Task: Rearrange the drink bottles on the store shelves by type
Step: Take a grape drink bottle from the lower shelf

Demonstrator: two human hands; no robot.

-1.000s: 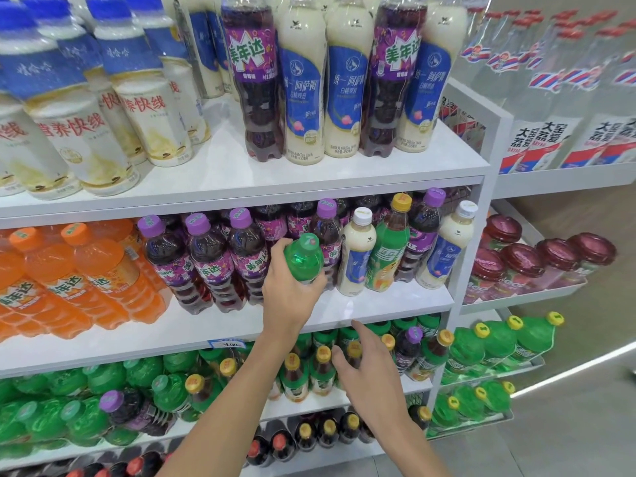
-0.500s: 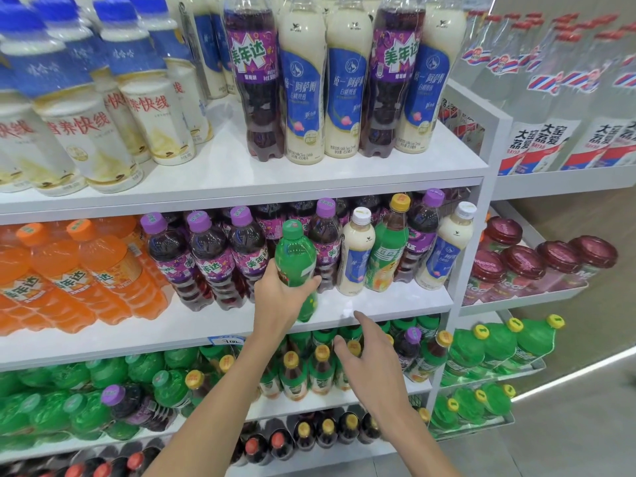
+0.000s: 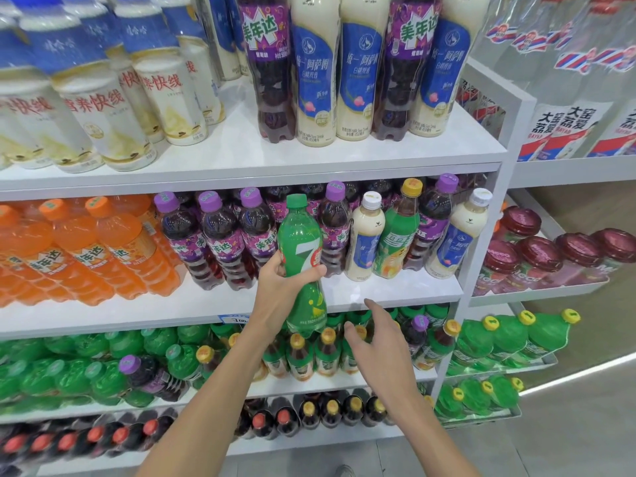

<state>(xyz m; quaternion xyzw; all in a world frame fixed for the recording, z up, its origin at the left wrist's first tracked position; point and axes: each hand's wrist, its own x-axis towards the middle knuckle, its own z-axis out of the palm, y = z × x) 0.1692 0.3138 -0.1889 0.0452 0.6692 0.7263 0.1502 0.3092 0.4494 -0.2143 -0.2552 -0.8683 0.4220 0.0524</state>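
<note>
Green soda bottle [image 3: 303, 256]: green cap, white "7" on the label, near upright. The left hand [image 3: 278, 287] grips it at mid-body, in the air in front of the middle shelf [image 3: 395, 287].
On that shelf, all standing: orange bottles [image 3: 103, 242] left, purple-capped grape bottles [image 3: 220, 242] centre. Mixed at right: cream milk-tea bottle [image 3: 366, 235], then yellow-capped green-label bottle [image 3: 401, 235] just beside it.

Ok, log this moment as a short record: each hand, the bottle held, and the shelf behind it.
left hand: grips green plastic soda bottle round its middle
bottle: upright, green cap on, in front of white middle shelf
right hand: open, holding nothing, right of the bottle's base
behind bottle: purple-capped dark grape soda bottles
shelf left end: orange soda bottles
</note>
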